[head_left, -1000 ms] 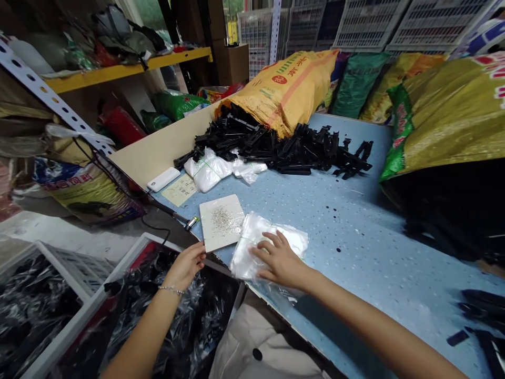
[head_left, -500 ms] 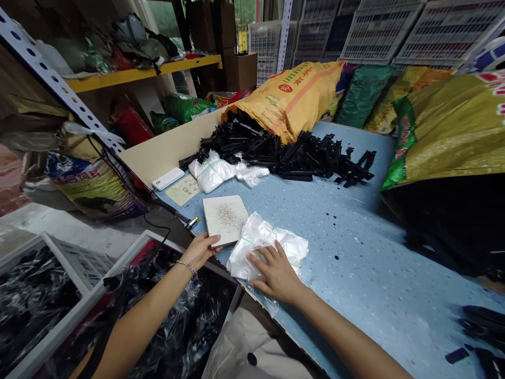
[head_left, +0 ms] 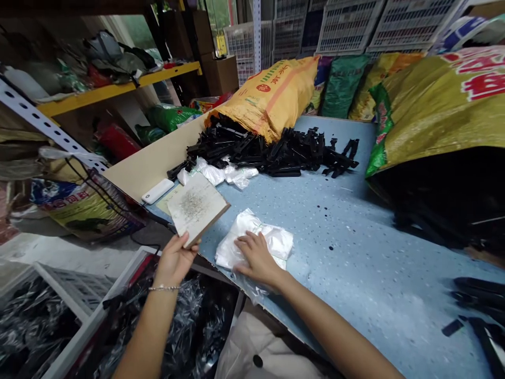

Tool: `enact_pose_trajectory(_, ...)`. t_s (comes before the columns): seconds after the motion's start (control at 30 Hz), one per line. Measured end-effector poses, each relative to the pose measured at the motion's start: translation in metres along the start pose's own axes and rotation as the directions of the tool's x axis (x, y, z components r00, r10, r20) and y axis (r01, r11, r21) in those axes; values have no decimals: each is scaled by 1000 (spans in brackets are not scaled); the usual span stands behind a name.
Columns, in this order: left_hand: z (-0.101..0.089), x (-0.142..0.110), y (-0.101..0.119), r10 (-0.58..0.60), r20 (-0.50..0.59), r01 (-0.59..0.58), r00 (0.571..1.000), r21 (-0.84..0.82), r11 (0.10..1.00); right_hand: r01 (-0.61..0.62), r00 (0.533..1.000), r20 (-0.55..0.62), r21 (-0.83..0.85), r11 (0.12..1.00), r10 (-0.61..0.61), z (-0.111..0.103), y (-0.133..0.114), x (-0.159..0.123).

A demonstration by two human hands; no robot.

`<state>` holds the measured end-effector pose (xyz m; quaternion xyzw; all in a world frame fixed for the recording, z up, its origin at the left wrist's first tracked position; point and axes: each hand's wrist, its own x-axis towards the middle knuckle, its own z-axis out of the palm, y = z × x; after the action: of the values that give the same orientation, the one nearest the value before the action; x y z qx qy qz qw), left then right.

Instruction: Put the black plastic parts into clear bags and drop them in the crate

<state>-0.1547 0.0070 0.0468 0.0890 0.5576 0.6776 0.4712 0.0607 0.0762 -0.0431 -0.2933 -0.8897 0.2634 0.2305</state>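
My left hand (head_left: 177, 259) grips the near corner of a thick white square board (head_left: 199, 202), its thumb on top. Dark specks cover the middle of the board's face, and a brown edge shows along its side. The board is tilted above the table's left edge. My right hand (head_left: 258, 259) lies with fingers spread on a stack of clear plastic bags (head_left: 276, 239) at the table's near edge. Behind the board are more bundled plastic bags (head_left: 211, 171) and a white oblong device (head_left: 158, 191).
Black plastic parts (head_left: 284, 152) spill from an orange woven sack (head_left: 272, 95) across the back of the blue table (head_left: 315, 221). A yellow-green sack (head_left: 437, 110) stands open at the right. Below the table's left edge, crates (head_left: 130, 273) hold bagged black items.
My left hand has lifted the board off the table and tilted it, moving it left. My right hand stays on the plastic bags. The view has shifted slightly.
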Motion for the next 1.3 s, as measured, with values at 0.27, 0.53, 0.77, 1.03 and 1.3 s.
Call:
enact_pose_trajectory(0.27,10,9,-71,250,35,-189,968,755,628,-341,799,-433,246,907,417,-48,77,-39)
enact_pose_trajectory(0.53,41,-4,-81,425,424,-450,800,892,-43,-373,859,-306,178,911,411,-9,55,-46)
enact_pose_trajectory(0.77,64,5,-87,266,470,-419,841,879,-227,-296,897,-275,206,933,345,-30,83,-32)
enact_pose_trajectory(1.03,206,102,-87,66,626,-621,777,744,246,-497,659,-602,101,862,451,-201,239,28)
enact_pose_trajectory(1.3,307,211,-117,235,253,-342,939,768,541,-619,610,-560,105,778,561,-309,351,147)
